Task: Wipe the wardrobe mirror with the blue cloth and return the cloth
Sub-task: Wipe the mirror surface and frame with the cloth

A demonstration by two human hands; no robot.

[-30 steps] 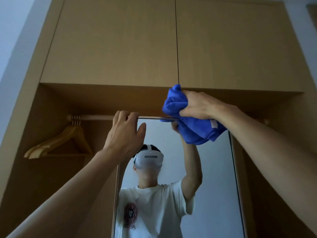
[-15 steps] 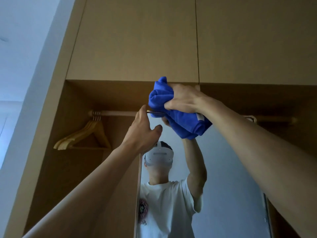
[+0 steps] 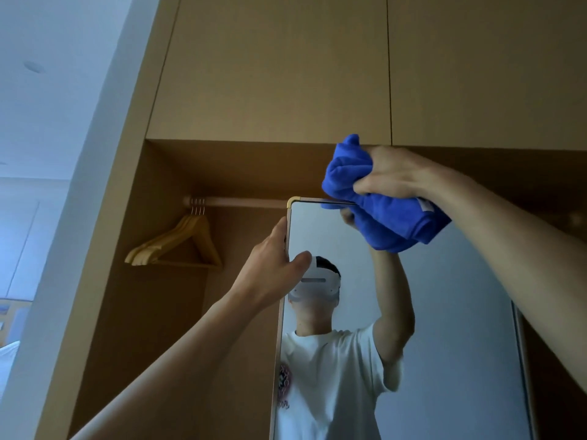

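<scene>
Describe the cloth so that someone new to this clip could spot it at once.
Start at the tall mirror standing in the open wooden wardrobe. At the mirror's top edge, the right hand grips a bunched cloth pressed there. It is the only bright blue thing; the hangers on the rail to the left are pale wood.

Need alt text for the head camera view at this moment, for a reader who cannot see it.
A person's right hand presses a bunched blue cloth against the top edge of a wardrobe mirror, while the left hand grips the mirror's left edge. Wooden hangers hang on a rail inside the open wardrobe to the left.
</scene>
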